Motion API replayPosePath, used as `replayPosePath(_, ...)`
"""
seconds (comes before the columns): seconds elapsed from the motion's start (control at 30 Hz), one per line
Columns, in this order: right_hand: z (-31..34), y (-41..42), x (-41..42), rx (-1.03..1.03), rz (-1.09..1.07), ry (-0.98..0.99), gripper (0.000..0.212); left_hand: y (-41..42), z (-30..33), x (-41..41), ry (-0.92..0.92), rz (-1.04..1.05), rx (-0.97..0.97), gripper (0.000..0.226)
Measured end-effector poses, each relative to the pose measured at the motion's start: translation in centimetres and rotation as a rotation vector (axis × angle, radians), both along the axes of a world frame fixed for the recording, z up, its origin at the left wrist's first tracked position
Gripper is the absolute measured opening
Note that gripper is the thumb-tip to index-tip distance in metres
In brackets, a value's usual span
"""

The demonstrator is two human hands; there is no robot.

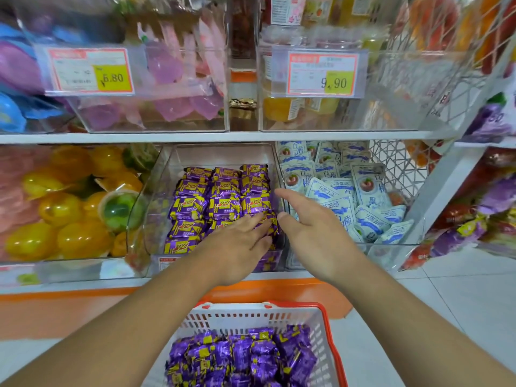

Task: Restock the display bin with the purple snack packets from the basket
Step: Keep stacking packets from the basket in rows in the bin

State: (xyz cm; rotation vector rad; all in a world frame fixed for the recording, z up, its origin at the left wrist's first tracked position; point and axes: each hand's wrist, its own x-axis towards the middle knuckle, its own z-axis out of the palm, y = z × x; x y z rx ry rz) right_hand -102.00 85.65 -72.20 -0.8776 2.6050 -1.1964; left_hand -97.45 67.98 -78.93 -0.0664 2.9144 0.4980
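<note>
A clear display bin (156, 188) on the lower shelf holds several purple and yellow snack packets (223, 194) in neat rows. My left hand (237, 244) lies flat with straight fingers on the front packets in the bin. My right hand (310, 222) hovers open at the bin's right front corner, thumb up, holding nothing. Below, a white basket with a red rim (324, 339) holds several more purple packets (243, 356) in a loose heap.
A bin of yellow and green jelly cups (69, 202) stands to the left. To the right is a bin of white and blue packets (349, 191). The upper shelf carries clear bins with price tags (92, 71). Orange shelf base (83, 311) and white floor tiles lie below.
</note>
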Motion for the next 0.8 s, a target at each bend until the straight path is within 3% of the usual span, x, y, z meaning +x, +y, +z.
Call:
replayPosePath(0.2,-0.2,0.1,0.1,-0.011,0.013,-0.018,0.047,0.1,1.0,1.4,0.029,0.032,0.014,0.057)
replayPosePath(0.37,0.1,0.6,1.0,0.037,0.007,0.050,0.047,-0.9,1.9,5.7,0.387,0.067,0.132,0.052)
replayPosePath(0.5,-0.5,0.8,2.8,-0.023,-0.019,0.264,0.033,-1.6,0.9,11.7,0.597,0.242,0.259,0.028)
replayPosePath(0.6,-2.4,0.1,5.2,-0.023,0.079,0.212,0.015,-2.7,-2.2,15.1,0.565,0.337,0.260,0.024)
replayPosePath(0.8,-11.2,-3.0,10.0,0.280,0.313,0.032,0.014,-5.4,-10.9,19.8,0.234,0.483,0.074,0.039)
